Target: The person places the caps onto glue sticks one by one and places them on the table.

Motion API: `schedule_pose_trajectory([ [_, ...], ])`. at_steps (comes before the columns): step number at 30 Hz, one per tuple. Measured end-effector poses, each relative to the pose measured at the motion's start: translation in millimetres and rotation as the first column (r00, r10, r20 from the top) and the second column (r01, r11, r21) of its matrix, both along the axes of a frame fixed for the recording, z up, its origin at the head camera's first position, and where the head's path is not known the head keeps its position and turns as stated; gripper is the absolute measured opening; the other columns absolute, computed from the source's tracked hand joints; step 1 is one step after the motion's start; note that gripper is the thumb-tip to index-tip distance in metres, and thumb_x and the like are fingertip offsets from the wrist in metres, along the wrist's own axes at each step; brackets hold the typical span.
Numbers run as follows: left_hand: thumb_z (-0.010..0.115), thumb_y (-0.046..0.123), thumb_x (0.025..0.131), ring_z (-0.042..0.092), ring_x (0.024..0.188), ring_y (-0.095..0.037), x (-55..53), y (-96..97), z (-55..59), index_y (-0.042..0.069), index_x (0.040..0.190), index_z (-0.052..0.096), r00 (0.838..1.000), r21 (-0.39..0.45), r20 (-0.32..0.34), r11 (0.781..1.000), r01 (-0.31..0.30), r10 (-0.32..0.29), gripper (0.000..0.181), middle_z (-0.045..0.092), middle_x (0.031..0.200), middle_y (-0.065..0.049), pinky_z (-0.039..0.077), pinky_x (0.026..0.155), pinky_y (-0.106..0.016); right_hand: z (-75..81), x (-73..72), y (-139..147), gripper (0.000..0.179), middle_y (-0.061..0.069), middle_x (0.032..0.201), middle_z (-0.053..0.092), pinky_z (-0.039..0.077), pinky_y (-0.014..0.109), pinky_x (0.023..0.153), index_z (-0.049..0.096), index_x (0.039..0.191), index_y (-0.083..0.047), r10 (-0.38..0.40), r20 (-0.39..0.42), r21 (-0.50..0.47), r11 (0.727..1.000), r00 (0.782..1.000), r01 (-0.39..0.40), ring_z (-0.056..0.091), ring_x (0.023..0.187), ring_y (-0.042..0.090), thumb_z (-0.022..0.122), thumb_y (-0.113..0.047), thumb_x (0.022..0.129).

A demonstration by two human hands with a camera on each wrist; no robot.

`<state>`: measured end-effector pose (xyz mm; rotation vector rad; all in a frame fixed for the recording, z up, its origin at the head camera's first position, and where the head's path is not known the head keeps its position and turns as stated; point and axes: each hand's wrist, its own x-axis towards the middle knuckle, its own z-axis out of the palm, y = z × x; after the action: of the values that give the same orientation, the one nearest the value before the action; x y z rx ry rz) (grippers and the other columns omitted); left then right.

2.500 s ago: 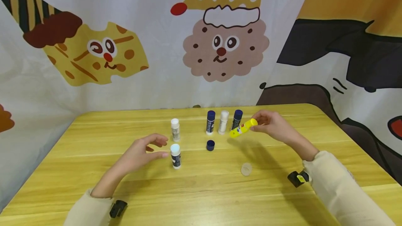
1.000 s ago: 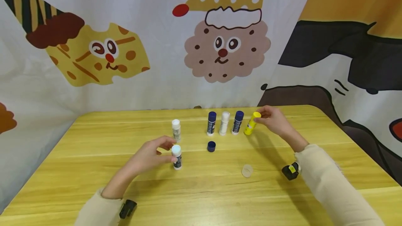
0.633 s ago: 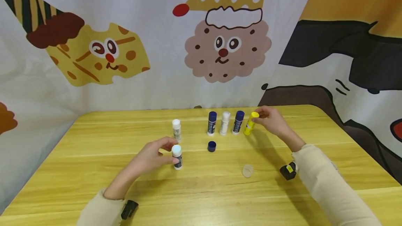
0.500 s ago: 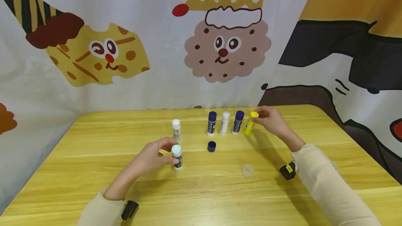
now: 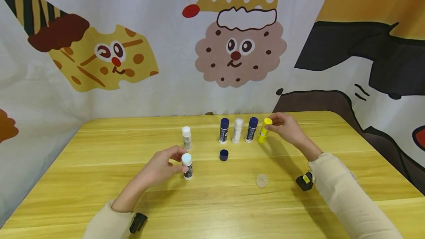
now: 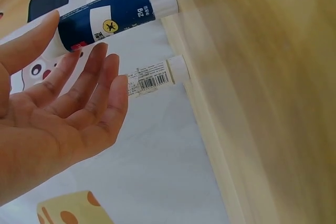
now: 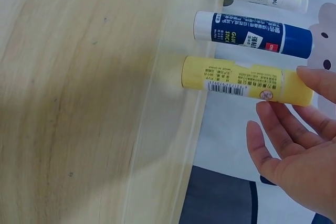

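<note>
My right hand point(image 5: 286, 125) pinches the yellow cap of a yellow glue stick point(image 5: 264, 131), which stands upright on the table at the right end of a row. In the right wrist view the thumb and a finger are at the cap of the yellow glue stick point(image 7: 236, 80). My left hand point(image 5: 162, 167) holds an uncapped navy-and-white glue stick point(image 5: 187, 169) near its pale top, thumb on one side and fingers behind. That navy glue stick point(image 6: 113, 17) stands upright, its white base at the tabletop. Behind it is a white glue stick point(image 5: 187, 138) with a barcode label.
Left of the yellow one stand a navy glue stick point(image 5: 251, 130), a white glue stick point(image 5: 237, 131) and another navy glue stick point(image 5: 224, 131). A loose navy cap point(image 5: 224, 155) and a translucent disc point(image 5: 262, 180) lie on the wooden table point(image 5: 212, 209). A printed curtain point(image 5: 172, 47) hangs behind.
The yellow glue stick, tilted in my right hand at first, has been set upright beside the row. My left hand has moved right and taken hold of the uncapped navy glue stick.
</note>
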<state>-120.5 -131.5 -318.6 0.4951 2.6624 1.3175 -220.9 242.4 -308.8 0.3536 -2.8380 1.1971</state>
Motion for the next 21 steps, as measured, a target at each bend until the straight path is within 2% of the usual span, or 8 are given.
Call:
schedule_pose_trajectory([
  [6, 0.069, 0.008, 0.080, 0.056, 0.093, -0.021, 0.4, 1.4, -2.5, 0.008, 0.104, 0.060, 1.000, 0.007, -0.002, 1.000, -0.002, 0.002, 0.025, 0.061, 0.095, 0.001, 0.048, 0.076, -0.038, -1.2, -0.5, 3.0, 0.030, 0.018, 0.101, 0.058, 0.047, 0.037, 0.075, 0.055, 0.111, 0.005, 0.007, -0.007, 0.005, 1.000, 1.000, -0.007, 0.056, 0.090, 0.029, 0.063, -0.013, 0.088],
  [10, 0.069, 0.008, 0.081, 0.056, 0.093, -0.022, 1.7, 1.5, -0.4, 0.007, 0.103, 0.060, 1.000, 0.009, -0.002, 1.000, 0.003, -0.003, 0.024, 0.061, 0.095, 0.000, 0.048, 0.075, -0.037, -0.1, -0.9, 6.1, 0.032, 0.019, 0.103, 0.058, 0.046, 0.038, 0.076, 0.054, 0.111, 0.004, -0.002, -0.013, 0.011, 1.000, 1.000, 0.003, 0.055, 0.091, 0.029, 0.063, -0.015, 0.088],
  [16, 0.069, 0.007, 0.081, 0.056, 0.093, -0.022, 3.6, 2.1, 1.8, 0.007, 0.103, 0.059, 1.000, 0.010, 0.000, 1.000, 0.004, -0.004, 0.024, 0.061, 0.096, -0.001, 0.049, 0.073, -0.037, 6.5, 3.0, 8.5, 0.033, 0.022, 0.110, 0.056, 0.045, 0.045, 0.080, 0.054, 0.111, 0.005, -0.025, -0.059, 0.011, 1.000, 0.998, 0.026, 0.053, 0.097, 0.033, 0.063, -0.016, 0.088],
  [21, 0.068, 0.004, 0.080, 0.056, 0.093, -0.022, 2.7, 3.9, 0.6, 0.008, 0.103, 0.060, 1.000, -0.007, 0.004, 1.000, -0.013, 0.013, 0.024, 0.061, 0.095, 0.000, 0.049, 0.074, -0.037, 13.7, 6.2, 5.6, 0.033, 0.020, 0.110, 0.056, 0.044, 0.047, 0.082, 0.054, 0.111, 0.003, -0.032, -0.089, -0.006, 0.999, 0.996, 0.031, 0.052, 0.099, 0.033, 0.063, -0.018, 0.088],
])
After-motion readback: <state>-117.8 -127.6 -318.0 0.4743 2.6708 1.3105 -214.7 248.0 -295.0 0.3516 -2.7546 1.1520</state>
